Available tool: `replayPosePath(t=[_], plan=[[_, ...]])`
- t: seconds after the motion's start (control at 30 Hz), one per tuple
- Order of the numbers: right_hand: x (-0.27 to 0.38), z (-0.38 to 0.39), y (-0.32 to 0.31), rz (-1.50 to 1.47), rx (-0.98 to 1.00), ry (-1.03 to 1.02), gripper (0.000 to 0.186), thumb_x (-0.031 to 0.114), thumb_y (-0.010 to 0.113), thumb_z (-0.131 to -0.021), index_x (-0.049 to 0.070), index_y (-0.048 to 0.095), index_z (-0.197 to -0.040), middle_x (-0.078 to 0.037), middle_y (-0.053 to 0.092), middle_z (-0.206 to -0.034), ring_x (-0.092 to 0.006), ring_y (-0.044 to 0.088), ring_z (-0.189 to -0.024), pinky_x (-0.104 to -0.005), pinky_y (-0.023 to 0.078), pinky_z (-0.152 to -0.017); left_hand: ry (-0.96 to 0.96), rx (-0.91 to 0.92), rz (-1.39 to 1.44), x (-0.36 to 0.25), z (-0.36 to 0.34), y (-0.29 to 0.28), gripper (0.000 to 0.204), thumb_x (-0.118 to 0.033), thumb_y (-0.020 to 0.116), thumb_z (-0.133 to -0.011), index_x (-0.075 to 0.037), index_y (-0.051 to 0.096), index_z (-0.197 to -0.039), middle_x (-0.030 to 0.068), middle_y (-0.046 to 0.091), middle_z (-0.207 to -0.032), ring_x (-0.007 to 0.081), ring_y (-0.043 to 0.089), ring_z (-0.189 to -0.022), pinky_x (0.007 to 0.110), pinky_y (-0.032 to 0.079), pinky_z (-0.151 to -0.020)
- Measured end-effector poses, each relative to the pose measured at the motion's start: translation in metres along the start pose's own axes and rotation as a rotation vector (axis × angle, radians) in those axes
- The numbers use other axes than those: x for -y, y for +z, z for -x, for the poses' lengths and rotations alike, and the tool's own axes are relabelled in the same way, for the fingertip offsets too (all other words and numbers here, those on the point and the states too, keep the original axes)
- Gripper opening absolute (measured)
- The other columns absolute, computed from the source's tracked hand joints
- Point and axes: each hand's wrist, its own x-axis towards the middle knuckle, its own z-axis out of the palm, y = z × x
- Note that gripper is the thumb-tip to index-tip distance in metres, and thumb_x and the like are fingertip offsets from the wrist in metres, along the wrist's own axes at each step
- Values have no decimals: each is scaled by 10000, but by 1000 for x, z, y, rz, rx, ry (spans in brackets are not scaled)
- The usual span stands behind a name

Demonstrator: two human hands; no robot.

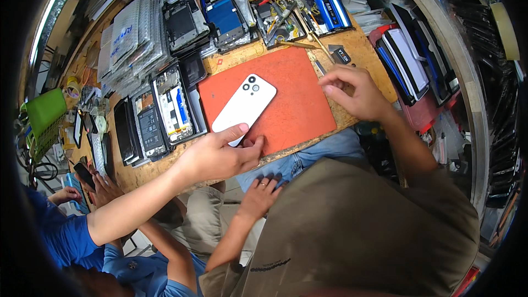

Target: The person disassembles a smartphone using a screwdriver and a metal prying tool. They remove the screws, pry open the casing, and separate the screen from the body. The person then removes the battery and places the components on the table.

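head view: my right hand (357, 96) hangs by the right edge of an orange mat (300, 96) — fingers loosely curled, grasping nothing that shows — while my left hand (261, 195) lies spread on a denim knee (324, 151), equally empty. left of my right hand is the white phone (247, 102), on or just over the mat, its lower end gripped by a co-worker's hand (228, 154). work looks barely begun, i judge: the phone is at the mat, back cover in place; that hand's letting go and any touch of mine are not yet done. a worn wooden bench (368, 49) spreads around my right hand, with opened phones (173, 104) and a bubble-wrapped stack (132, 33) far to its left, tools (280, 16) and a blue device (330, 5) ahead. to its right, past a metal post (467, 77), hang black packets (484, 38).
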Motion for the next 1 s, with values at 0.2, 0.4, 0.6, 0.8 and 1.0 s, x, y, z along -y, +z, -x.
replayPosePath(t=[0.2, 0.4, 0.6, 0.8, 1.0], plan=[[-6, 40, 20, 100, -311, -111, 118, -52, 672, -880, -13, 708, -986, -81, 640, -809, -160, 579, -615, -321, 459, -574, -117, -501, 589, -34, -9, -119, 458, -210, 827, -851, 7, 684, -1228, 167, 694, -1235, 344, 680, -1094, 439, 517, -979], [-14, 38, 29, 319, -309, -441, 232, -84, 675, -725, 11, 692, -936, -95, 608, -748, -283, 627, -626, -394, 500, -564, -434, -797, 166, 0, -66, -174, 633, -174, 820, -872, 15, 562, -1418, 243, 629, -1318, 424, 618, -1197, 486, 503, -997], [-19, 43, 31, 337, -390, -459, 241, -66, 674, -694, 9, 694, -922, -90, 598, -733, -290, 623, -615, -393, 495, -549, -602, -611, 27, 40, -83, -175, 776, -235, 825, -876, -22, 470, -1532, 254, 606, -1323, 423, 567, -1246, 482, 452, -1058], [0, 36, 20, -78, -338, -189, 138, -56, 675, -841, 8, 712, -957, -84, 635, -754, -195, 626, -611, -327, 482, -548, -476, -774, 170, 47, -79, -184, 874, -193, 876, -767, 6, 474, -1518, 222, 678, -1162, 349, 689, -1005, 450, 566, -898], [14, -50, 20, -361, -61, -158, 127, 93, 654, -1009, 7, 722, -1073, -14, 678, -868, -77, 590, -731, -252, 485, -670, -17, -1163, 1299, 86, -90, -236, 617, -277, 728, -939, -5, 525, -1454, 186, 681, -1252, 247, 705, -1088, 389, 588, -940]])
